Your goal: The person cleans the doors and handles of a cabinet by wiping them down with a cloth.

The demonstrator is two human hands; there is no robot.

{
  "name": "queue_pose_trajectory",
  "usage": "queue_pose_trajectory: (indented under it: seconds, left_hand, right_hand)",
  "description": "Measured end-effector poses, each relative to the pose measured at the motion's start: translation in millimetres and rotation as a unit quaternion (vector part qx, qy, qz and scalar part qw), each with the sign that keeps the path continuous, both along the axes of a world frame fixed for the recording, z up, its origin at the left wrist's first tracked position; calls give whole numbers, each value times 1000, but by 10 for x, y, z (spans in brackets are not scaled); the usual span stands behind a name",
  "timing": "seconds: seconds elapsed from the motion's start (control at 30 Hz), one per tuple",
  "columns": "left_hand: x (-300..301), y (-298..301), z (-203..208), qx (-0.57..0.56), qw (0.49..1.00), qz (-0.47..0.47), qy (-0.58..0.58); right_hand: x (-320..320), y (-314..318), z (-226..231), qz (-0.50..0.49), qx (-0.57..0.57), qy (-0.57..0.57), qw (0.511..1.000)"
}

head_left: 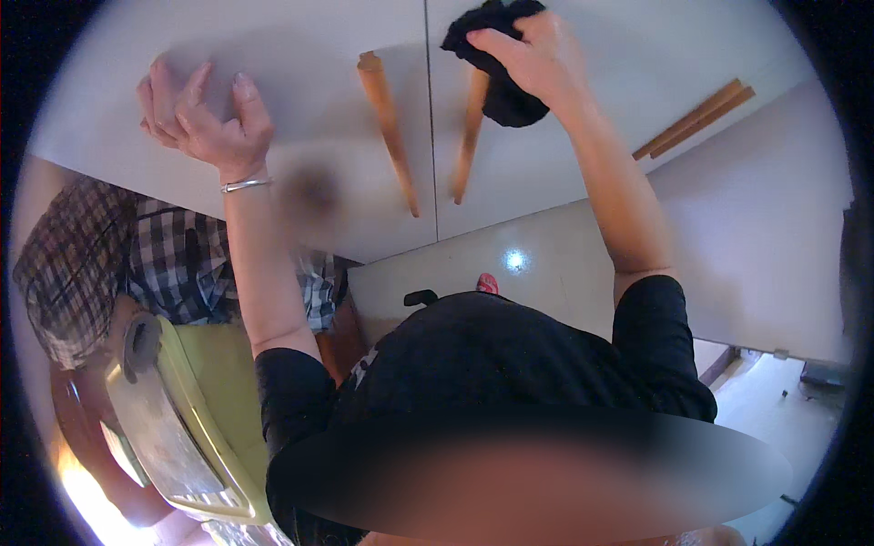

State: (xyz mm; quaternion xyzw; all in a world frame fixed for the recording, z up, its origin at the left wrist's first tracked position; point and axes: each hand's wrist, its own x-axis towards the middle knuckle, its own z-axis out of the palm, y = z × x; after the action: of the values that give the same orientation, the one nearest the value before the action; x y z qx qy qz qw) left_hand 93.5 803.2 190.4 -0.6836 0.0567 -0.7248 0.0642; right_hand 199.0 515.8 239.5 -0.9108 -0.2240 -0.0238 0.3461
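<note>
Head view. Two white cupboard doors (300,100) are seen across the top of the frame, meeting at a vertical seam near centre. A wooden handle (389,127) is fixed to the left door, just beside the seam, slanting from 11 o'clock to 5 o'clock. A second wooden handle (467,150) is fixed to the right door, just past the seam; its upper end is hidden behind a black cloth (506,96).

The right hand (533,55) is raised at 12 o'clock. Its fingers are curled closed around the cloth, which is bunched in the grip and pressed against the right door at the top of the second handle. Part of the cloth hangs below the hand, part shows above the fingers.

The left hand (202,118) is raised at 10 o'clock. It is open, fingers spread and slightly bent, laid against the left door; nothing is held. A metal bangle (246,186) is worn on that wrist. The hand is well apart from the first handle.

A third wooden handle (696,118) is noted at 2 o'clock on the right door's far side. A checked fabric (173,259) lies at 9 o'clock, below the left forearm. A pale green appliance (196,409) is seen at 8 o'clock. The lower centre is filled by the person's black top (510,364).
</note>
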Motion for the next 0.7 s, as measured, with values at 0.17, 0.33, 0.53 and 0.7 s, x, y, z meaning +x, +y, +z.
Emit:
queue_pose_trajectory:
  seconds: [0.17,0.33,0.53,0.7]
  left_hand:
    - [44,-23,29,-2,1000,-2,-1]
    - [6,-4,-7,-21,1000,21,5]
    - [39,-16,-15,-8,1000,11,4]
    - [8,-2,11,9,1000,0,17]
  right_hand:
    - [342,-65,-326,-28,163,-43,985]
    - [501,-181,-477,93,311,154,933]
    - [718,-949,-1287,-44,6,53,998]
    - [779,-896,281,-51,311,-414,854]
